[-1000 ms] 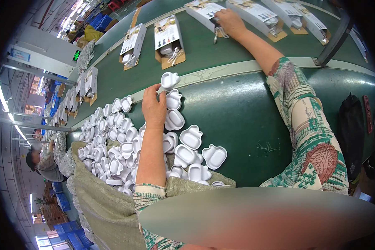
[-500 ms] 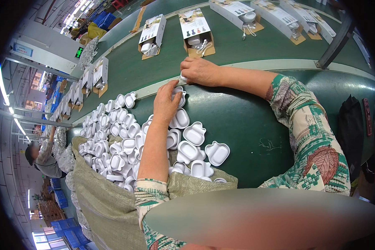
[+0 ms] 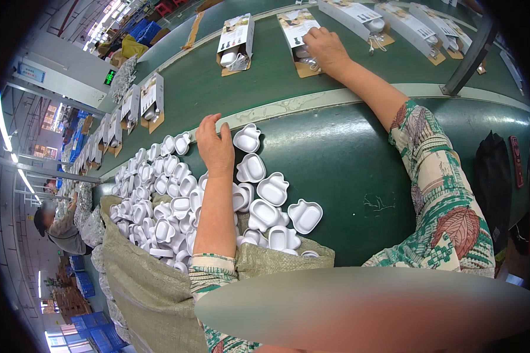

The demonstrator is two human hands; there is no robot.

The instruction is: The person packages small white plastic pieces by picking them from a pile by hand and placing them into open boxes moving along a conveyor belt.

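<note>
Two hands have parted since half a second ago: then my right hand (image 3: 328, 50) lay close by the left at the heap, and now it reaches across to the far side of the green belt (image 3: 359, 170), resting on an open carton (image 3: 301, 35). Its fingers curl down over the carton's contents; I cannot tell whether they grip anything. My left hand (image 3: 215, 147) has barely shifted. It lies palm down, fingers loosely spread and released, at the far end of the heap of white plastic trays (image 3: 171, 200), just beside one tray (image 3: 247, 138) near the pale strip running along the belt.

The cartons have travelled along the belt since that earlier moment. I count about five open cartons along the far edge near my right hand, one (image 3: 237, 38) to its left, and several more in a row curving off toward the left corner. The trays are too many to count, dozens, spilling from a drab woven sack (image 3: 147, 282) at the near edge. Another person (image 3: 56, 226) works at far left.
</note>
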